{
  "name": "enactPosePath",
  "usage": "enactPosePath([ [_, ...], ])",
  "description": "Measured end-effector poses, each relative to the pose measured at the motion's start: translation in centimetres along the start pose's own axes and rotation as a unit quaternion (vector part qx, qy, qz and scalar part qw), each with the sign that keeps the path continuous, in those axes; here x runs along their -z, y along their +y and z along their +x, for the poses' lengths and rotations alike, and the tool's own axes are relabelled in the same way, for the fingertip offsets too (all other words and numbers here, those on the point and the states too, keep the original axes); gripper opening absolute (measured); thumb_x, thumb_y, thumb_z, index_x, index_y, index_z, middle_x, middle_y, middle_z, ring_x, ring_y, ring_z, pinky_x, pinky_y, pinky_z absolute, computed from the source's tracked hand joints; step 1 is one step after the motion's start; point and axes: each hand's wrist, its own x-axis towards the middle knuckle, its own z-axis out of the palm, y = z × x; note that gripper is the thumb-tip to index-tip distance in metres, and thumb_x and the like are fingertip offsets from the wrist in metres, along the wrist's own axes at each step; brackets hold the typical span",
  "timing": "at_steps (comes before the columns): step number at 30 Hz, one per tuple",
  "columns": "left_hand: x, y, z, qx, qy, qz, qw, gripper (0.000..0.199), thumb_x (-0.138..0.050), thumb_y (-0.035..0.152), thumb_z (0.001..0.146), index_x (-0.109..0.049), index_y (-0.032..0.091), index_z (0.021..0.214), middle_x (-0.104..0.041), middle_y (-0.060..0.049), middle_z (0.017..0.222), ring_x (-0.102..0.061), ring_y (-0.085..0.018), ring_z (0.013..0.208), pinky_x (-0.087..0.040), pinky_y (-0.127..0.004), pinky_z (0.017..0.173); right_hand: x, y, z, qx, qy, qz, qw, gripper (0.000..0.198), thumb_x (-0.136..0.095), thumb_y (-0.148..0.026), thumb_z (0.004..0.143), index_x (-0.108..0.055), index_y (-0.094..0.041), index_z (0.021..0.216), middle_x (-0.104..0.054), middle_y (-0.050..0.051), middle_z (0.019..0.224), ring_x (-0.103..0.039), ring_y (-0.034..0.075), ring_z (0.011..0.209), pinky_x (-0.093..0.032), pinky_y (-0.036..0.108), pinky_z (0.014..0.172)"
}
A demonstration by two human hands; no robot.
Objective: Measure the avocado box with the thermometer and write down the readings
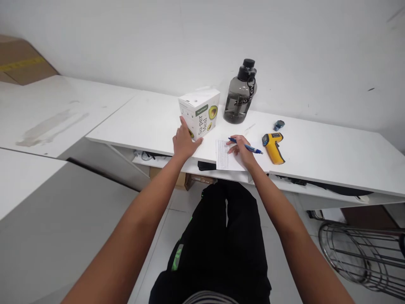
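My left hand [185,141] grips the lower near edge of a white carton [202,112] printed "Su-per Meal" with avocado pictures, which stands on the white table. In my right hand [242,151] is a blue pen [253,149], lying across the fingers with one end pointing right. That hand rests over a sheet of paper [223,157] with small writing, which reaches the table's front edge. Right of the hand lies a yellow-and-black infrared thermometer [274,148]. Behind the carton and pen stands a large grey see-through bottle [238,99] with a black cap.
A small dark blue object [279,125] lies behind the thermometer. The white table [329,147] runs along the wall, with a cluttered shelf beneath. A cardboard box [23,61] sits far left. A wire rack [363,257] stands at lower right.
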Motion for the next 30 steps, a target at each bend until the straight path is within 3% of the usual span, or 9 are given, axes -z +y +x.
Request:
enactPosePath([
  [5, -0.3, 0.4, -0.2, 0.036, -0.013, 0.035, 0.999, 0.114, -0.058, 0.058, 0.076, 0.012, 0.014, 0.155, -0.027, -0.021, 0.158, -0.016, -0.041, 0.149, -0.016, -0.061, 0.118, 0.0, -0.2, -0.4, 0.010, 0.109, -0.078, 0.991, 0.033, -0.053, -0.052, 0.088, -0.051, -0.023, 0.072, -0.058, -0.003, 0.069, -0.051, 0.013, 0.060, -0.041, 0.027, 0.063],
  [9, -0.7, 0.4, 0.1, 0.069, -0.037, 0.053, 0.995, 0.109, -0.051, 0.064, 0.077, 0.003, 0.011, 0.156, -0.020, -0.022, 0.162, -0.012, -0.040, 0.150, -0.005, -0.062, 0.119, -0.3, -0.2, -0.7, -0.004, 0.154, -0.165, 0.974, 0.034, -0.050, -0.044, 0.090, -0.048, -0.024, 0.062, -0.049, -0.004, 0.060, -0.051, 0.016, 0.066, -0.039, 0.028, 0.069],
  [13, -1.0, 0.3, 0.3, 0.069, -0.026, 0.060, 0.995, 0.098, -0.049, 0.065, 0.077, -0.016, 0.014, 0.154, -0.025, -0.019, 0.160, -0.017, -0.039, 0.149, -0.007, -0.060, 0.120, -0.4, -0.4, -0.7, 0.002, 0.123, -0.163, 0.979, 0.042, -0.056, -0.040, 0.085, -0.033, -0.024, 0.053, -0.039, -0.005, 0.054, -0.042, 0.014, 0.060, -0.036, 0.027, 0.063],
  [17, -1.1, 0.1, 0.3, 0.061, -0.013, 0.057, 0.996, 0.091, -0.051, 0.065, 0.077, -0.027, 0.014, 0.149, -0.035, -0.021, 0.155, -0.022, -0.040, 0.147, -0.010, -0.060, 0.120, -0.3, -0.5, -0.6, -0.008, 0.094, -0.150, 0.984, 0.040, -0.057, -0.034, 0.082, -0.030, -0.025, 0.053, -0.032, -0.006, 0.053, -0.037, 0.013, 0.058, -0.033, 0.027, 0.059],
  [30, -0.8, 0.4, 0.1, 0.065, -0.003, 0.056, 0.996, 0.083, -0.054, 0.062, 0.076, -0.034, 0.014, 0.142, -0.043, -0.021, 0.147, -0.027, -0.039, 0.145, -0.014, -0.059, 0.119, -0.2, -0.1, -0.4, -0.008, 0.079, -0.142, 0.987, 0.038, -0.057, -0.029, 0.078, -0.031, -0.024, 0.051, -0.030, -0.007, 0.052, -0.033, 0.012, 0.055, -0.030, 0.027, 0.057],
])
